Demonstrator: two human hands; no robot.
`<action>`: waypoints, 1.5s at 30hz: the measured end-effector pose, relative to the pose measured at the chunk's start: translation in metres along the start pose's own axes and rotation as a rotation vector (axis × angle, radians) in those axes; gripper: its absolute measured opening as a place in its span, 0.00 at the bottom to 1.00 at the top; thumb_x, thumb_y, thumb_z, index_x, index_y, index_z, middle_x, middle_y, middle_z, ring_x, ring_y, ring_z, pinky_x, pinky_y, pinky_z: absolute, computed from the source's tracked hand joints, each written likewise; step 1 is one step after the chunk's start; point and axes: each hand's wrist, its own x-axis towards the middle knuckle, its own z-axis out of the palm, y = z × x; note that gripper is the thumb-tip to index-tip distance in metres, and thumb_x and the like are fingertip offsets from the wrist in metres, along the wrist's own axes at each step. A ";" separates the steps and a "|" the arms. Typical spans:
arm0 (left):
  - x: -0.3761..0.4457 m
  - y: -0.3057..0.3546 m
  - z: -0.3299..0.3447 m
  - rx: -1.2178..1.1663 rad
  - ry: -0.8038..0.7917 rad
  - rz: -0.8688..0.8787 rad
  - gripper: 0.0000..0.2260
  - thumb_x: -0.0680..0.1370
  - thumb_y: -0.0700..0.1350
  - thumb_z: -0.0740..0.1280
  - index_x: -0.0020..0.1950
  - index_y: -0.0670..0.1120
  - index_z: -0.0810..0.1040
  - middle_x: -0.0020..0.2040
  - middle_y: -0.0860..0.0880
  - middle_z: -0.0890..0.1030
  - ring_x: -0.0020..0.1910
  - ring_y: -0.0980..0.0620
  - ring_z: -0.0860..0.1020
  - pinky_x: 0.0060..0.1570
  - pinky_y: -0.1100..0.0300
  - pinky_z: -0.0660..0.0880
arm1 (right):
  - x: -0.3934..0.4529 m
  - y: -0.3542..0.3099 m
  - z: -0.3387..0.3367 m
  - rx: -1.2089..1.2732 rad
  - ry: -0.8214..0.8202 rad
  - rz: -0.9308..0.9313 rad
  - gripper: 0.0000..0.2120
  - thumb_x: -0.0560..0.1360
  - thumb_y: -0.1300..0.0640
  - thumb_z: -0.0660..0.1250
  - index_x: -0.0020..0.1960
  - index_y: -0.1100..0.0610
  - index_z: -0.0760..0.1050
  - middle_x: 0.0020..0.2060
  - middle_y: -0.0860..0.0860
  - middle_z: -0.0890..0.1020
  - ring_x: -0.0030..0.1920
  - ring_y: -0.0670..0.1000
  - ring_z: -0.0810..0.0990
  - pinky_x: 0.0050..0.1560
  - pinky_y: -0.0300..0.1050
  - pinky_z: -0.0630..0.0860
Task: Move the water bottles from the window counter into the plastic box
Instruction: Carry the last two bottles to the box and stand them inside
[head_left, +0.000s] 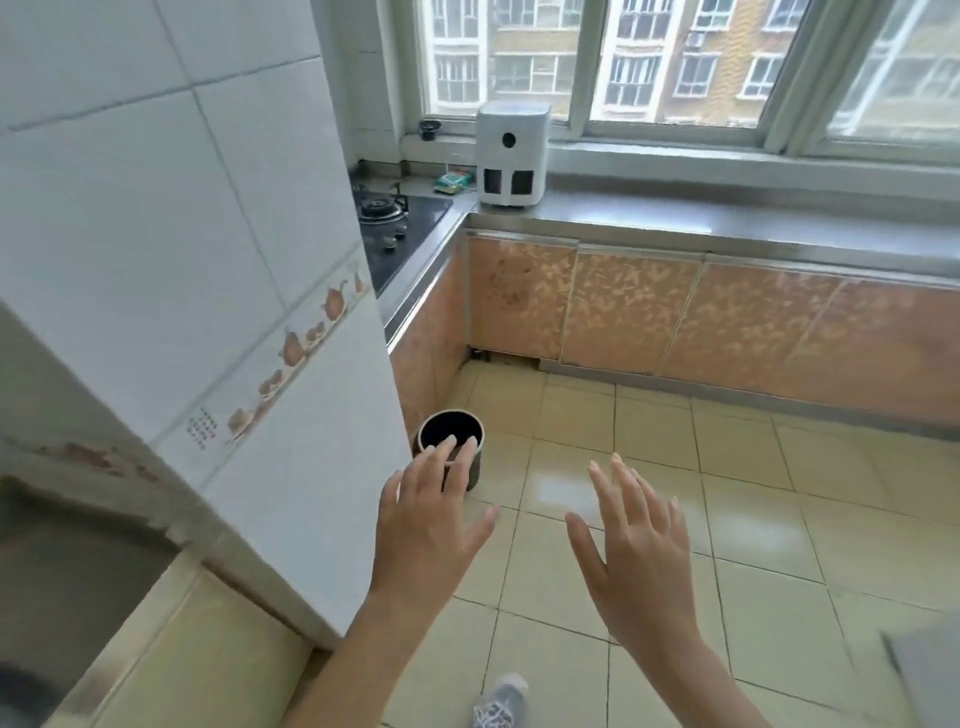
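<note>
My left hand (428, 519) and my right hand (636, 545) are both held out in front of me over the tiled floor, fingers spread, holding nothing. The grey window counter (727, 221) runs along the far wall under the window. No water bottle shows on the part of the counter in view, and no plastic box is visible.
A white appliance (511, 153) stands on the counter's left end, beside a black gas hob (395, 223). A tiled wall corner (311, 415) juts out at my left. A dark round bin (452, 449) sits on the floor behind my left fingers. My shoe (501, 699) shows below.
</note>
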 end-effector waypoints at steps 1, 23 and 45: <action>0.017 0.007 0.008 -0.009 -0.008 0.030 0.31 0.75 0.63 0.56 0.74 0.49 0.69 0.69 0.47 0.76 0.67 0.46 0.76 0.61 0.46 0.75 | 0.008 0.011 0.001 -0.010 0.006 0.033 0.26 0.77 0.42 0.53 0.70 0.55 0.68 0.70 0.56 0.71 0.69 0.57 0.69 0.65 0.64 0.66; 0.320 0.267 0.176 -0.122 -0.225 0.842 0.29 0.75 0.64 0.55 0.70 0.49 0.74 0.66 0.48 0.79 0.62 0.45 0.80 0.57 0.44 0.77 | 0.151 0.273 -0.018 -0.266 0.179 0.712 0.26 0.77 0.43 0.52 0.72 0.52 0.66 0.71 0.54 0.69 0.71 0.54 0.64 0.68 0.64 0.62; 0.550 0.654 0.327 -0.190 -0.241 1.042 0.32 0.81 0.65 0.45 0.69 0.49 0.77 0.66 0.48 0.79 0.63 0.45 0.79 0.58 0.44 0.76 | 0.324 0.654 -0.101 -0.272 0.263 0.885 0.27 0.77 0.41 0.50 0.73 0.51 0.64 0.73 0.51 0.67 0.72 0.53 0.65 0.69 0.65 0.61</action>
